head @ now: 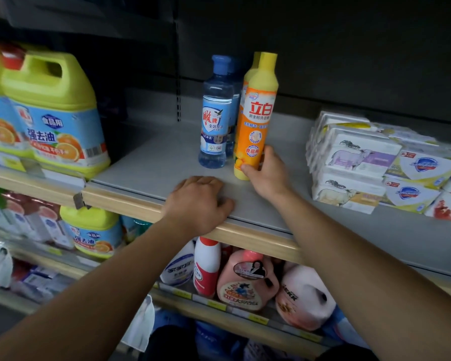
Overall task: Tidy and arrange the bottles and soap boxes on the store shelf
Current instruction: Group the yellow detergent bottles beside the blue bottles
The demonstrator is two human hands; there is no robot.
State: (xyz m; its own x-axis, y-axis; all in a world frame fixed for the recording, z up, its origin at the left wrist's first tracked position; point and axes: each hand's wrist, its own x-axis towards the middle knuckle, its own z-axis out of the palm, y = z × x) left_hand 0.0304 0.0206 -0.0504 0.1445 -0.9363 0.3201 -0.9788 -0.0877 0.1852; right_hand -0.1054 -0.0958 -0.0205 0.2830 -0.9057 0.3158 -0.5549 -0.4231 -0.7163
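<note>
- Nearest me, the left hand [198, 201] rests knuckles-up on the front edge of the shelf [146, 162], its fingers curled under and holding nothing.
- Right hand [266, 173] grasps the base of the orange dish-soap bottle [255, 113], fingers wrapped round it.
- That bottle stands slightly tilted, just beside the clear blue bottle [215, 113]; another yellow-capped one hides behind it.
- Stacked soap boxes [354, 157] sit well apart to the right.
- Step in hand, I'd judge: lining up the bottles. Next it wants setting upright and squared to its neighbours.
</note>
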